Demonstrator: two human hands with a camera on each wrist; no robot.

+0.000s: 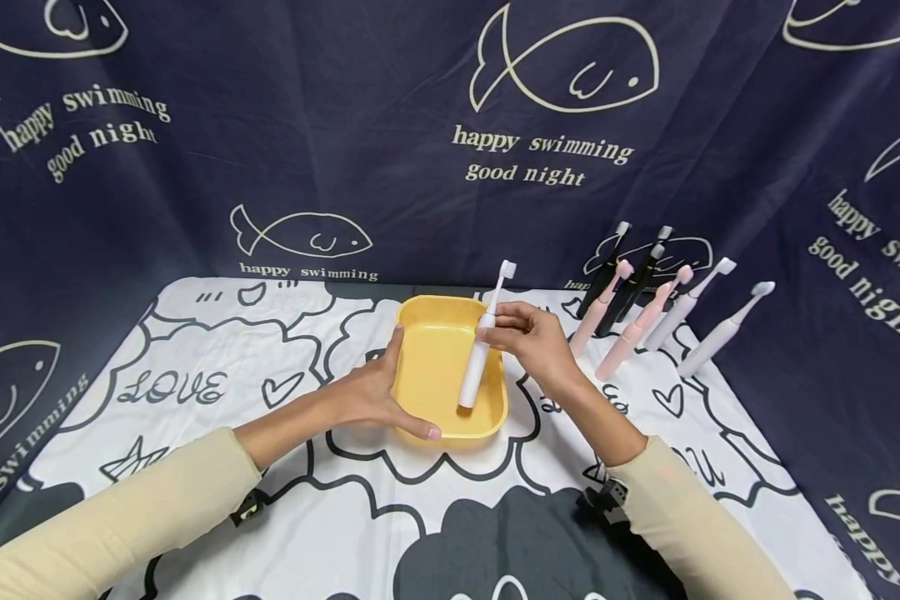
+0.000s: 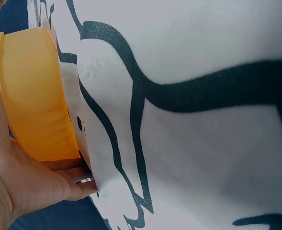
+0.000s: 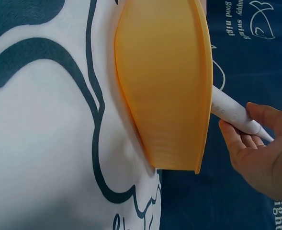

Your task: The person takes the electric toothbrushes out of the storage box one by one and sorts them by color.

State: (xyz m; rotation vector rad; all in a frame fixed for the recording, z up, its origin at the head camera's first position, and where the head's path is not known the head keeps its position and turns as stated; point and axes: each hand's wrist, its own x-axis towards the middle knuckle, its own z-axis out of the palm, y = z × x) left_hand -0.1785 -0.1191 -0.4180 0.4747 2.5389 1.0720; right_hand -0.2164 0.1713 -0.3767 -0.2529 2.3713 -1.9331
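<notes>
1. head view: the right hand pinches a white electric toothbrush near its neck, fingers curled round it, bristles up and tilted slightly to the right
2. the toothbrush's lower end stands inside the yellow tray, touching or just above its floor; the view does not settle which
3. the left hand rests against the tray's left and near sides, fingers straight and held together along the rim
4. left wrist view: the palm lies flat on the tray's outer wall, fingertips down on the black and white cloth
5. right wrist view: the toothbrush handle runs behind the tray wall, held in the fingertips
6. at the right rear, 6 more toothbrushes lean on the dark blue fish-print curtain: 2 black, 2 pink, 2 white
</notes>
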